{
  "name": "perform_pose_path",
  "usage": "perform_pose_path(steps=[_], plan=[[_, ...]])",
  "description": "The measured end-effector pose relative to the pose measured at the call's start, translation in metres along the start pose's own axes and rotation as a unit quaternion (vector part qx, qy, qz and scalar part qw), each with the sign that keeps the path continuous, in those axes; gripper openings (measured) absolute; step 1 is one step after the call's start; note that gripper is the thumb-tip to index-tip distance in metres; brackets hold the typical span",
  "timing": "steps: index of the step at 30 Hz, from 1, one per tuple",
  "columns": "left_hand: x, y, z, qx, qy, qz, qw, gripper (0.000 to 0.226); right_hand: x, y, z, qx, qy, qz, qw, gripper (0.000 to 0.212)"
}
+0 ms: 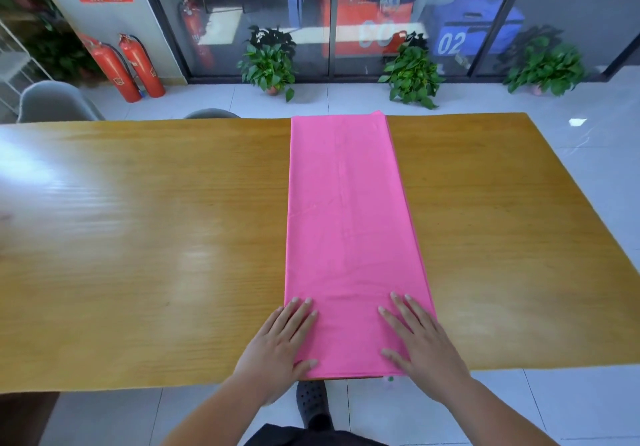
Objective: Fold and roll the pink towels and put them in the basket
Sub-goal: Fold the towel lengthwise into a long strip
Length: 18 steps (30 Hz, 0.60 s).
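While the long, folded strip of bright pink towel cloth (349,210) lies lengthwise across the glossy yellow-brown wooden surface (138,237), its near hem right at the near edge, both grips are planted on that near end. The left grip (280,341), a bare hand, lies flat with straight fingers on the towel's left border, heel on the wood and thumb along the hem. The right grip (420,345) mirrors it on the right border, fingers spread and pointing away. Neither clasps anything: flat palms, pressing down. Both forearms come in low from the near side, angling toward each other.

This cloth looks thin, light and limp, with only faint creases, so I'd expect the layers to slip on that shiny top. The place to take hold is the near hem at its two corners, pinched evenly so the roll starts straight. No basket is in sight.
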<state>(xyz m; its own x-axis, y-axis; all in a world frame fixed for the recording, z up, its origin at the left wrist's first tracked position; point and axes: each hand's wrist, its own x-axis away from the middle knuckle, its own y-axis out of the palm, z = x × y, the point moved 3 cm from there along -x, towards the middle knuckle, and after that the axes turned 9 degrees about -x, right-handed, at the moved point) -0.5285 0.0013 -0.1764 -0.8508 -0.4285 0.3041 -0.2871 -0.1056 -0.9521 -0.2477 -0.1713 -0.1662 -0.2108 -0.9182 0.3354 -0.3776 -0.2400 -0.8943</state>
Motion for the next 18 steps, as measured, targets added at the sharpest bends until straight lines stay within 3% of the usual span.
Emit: perform_pose_path(steps=[5, 11, 18], plan=[[0.002, -0.012, -0.003, 0.025, -0.037, -0.042, 0.998, 0.082, -0.002, -0.009, 0.013, -0.033, 0.014, -0.020, 0.999, 0.078], [0.013, -0.038, 0.014, 0.062, -0.105, -0.037, 0.992, 0.072, 0.015, -0.022, -0.011, -0.079, 0.049, 0.003, 0.996, 0.058], [0.045, -0.010, 0.026, 0.033, -0.139, -0.097, 0.985, 0.087, 0.045, 0.000, -0.010, -0.078, 0.037, -0.063, 0.994, 0.080]])
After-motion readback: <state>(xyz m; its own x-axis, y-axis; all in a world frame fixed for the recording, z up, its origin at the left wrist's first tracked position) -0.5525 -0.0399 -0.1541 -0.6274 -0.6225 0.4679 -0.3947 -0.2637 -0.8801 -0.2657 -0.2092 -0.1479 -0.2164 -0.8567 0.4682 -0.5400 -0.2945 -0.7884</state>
